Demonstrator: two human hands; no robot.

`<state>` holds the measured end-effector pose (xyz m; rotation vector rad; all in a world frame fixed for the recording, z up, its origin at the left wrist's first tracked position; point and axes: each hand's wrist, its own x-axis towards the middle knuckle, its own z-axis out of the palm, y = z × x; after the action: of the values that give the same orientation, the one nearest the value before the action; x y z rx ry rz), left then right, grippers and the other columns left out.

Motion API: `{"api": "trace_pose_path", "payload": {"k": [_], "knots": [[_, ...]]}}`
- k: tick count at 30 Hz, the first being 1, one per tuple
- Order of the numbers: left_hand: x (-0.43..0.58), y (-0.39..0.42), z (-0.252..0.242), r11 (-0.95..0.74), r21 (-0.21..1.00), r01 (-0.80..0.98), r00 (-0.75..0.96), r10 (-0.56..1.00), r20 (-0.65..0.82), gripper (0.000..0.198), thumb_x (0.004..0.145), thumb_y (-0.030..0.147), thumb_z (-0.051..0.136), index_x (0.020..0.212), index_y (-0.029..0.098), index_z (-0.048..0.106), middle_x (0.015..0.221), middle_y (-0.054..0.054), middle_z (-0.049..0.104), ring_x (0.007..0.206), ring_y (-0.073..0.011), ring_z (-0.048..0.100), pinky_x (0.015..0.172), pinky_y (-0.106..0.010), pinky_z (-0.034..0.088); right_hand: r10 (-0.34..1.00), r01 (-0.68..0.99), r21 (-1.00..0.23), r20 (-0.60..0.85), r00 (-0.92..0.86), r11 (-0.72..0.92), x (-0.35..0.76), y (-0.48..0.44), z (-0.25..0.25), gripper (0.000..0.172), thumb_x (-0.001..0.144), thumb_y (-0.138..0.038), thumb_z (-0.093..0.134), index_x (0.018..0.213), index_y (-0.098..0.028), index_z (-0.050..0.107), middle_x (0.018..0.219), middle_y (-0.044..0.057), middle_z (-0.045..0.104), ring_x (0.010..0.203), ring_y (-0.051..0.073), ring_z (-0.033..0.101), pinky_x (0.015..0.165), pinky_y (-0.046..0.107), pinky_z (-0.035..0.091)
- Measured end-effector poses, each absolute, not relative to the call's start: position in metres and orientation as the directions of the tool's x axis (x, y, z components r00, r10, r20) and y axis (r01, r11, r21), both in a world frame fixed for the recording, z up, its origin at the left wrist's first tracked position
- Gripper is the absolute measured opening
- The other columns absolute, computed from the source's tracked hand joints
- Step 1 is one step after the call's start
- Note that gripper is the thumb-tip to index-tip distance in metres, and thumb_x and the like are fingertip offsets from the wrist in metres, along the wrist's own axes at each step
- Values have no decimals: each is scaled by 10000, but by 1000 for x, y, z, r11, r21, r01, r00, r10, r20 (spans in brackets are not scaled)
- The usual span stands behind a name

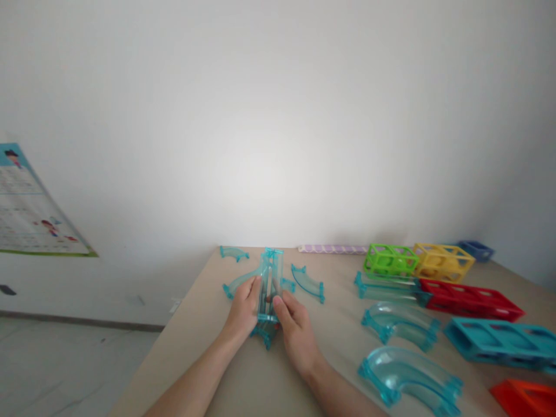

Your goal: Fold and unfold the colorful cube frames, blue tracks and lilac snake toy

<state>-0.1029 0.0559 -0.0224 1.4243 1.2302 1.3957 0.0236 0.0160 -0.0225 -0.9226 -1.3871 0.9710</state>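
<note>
Between both hands, a straight clear-blue track piece (270, 284) is held above the table, its long side pointing away from me. My left hand (247, 302) is closed on its left edge. My right hand (294, 322) grips the near right side, thumb lying on the piece. Partly hidden below and behind it are a curved blue track piece (237, 283) and another blue piece (266, 335) near my wrists. Just right of the hands lies a narrow curved track piece (308, 282).
On the right are wide curved track pieces (410, 376), a straight clear track (388, 288), and green (391, 260), yellow (442, 262), red (471, 299), blue (504, 340) and orange (527, 398) blocks. A patterned purple strip (332, 249) lies along the wall. A small curved piece (234, 253) sits by the far-left corner.
</note>
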Motion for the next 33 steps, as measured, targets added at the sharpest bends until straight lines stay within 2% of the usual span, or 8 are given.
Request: {"api": "trace_pose_path", "payload": {"k": [9,13,20,24,26,29,33], "knots": [[-103,54,-19,-247,960,129,-70,964,258,499,831,626,475,666,163,557,602,8,542,608,-153,510,613,-251,415,936,-14,-939,344,-76,343,23,16,-24,372,918,-473,461,718,-170,544,707,-11,452,678,139,423,645,260,365],[-104,53,-14,-262,958,112,-8,964,265,495,854,611,455,688,157,565,600,8,542,600,-147,496,602,-246,403,935,-4,-937,350,-59,350,24,15,-24,360,921,-464,455,733,-170,542,720,-9,455,685,139,429,644,260,362],[-104,48,-8,-353,910,219,60,935,348,474,895,573,413,768,155,597,689,-13,598,679,-163,541,680,-256,422,928,13,-928,372,-9,372,24,11,-24,365,936,-472,420,737,-181,512,726,-3,472,693,145,456,640,263,385],[-102,46,-7,-346,914,210,94,938,334,457,911,548,398,805,154,603,699,-12,606,658,-155,529,660,-253,422,911,58,-910,413,8,412,25,11,-26,357,946,-450,423,749,-177,541,762,12,519,741,157,496,697,277,416],[-100,46,-10,-333,920,205,91,943,321,451,902,553,417,790,154,595,682,-5,590,632,-145,509,631,-245,413,888,78,-886,460,26,457,26,12,-25,329,954,-417,426,806,-172,588,824,28,558,811,167,525,766,289,427],[-98,46,-15,-286,943,171,70,958,278,461,882,577,441,723,158,551,608,18,519,568,-124,452,551,-227,371,858,88,-857,512,43,507,29,11,-21,293,976,-356,399,1002,-183,634,926,40,587,895,169,539,835,295,427],[-98,43,-16,-263,953,151,42,965,259,475,903,563,408,663,166,511,565,35,438,518,-108,385,501,-223,315,838,118,-841,538,87,528,32,8,-17,339,989,-328,365,1221,-211,582,974,42,569,907,165,539,847,303,437]]}}
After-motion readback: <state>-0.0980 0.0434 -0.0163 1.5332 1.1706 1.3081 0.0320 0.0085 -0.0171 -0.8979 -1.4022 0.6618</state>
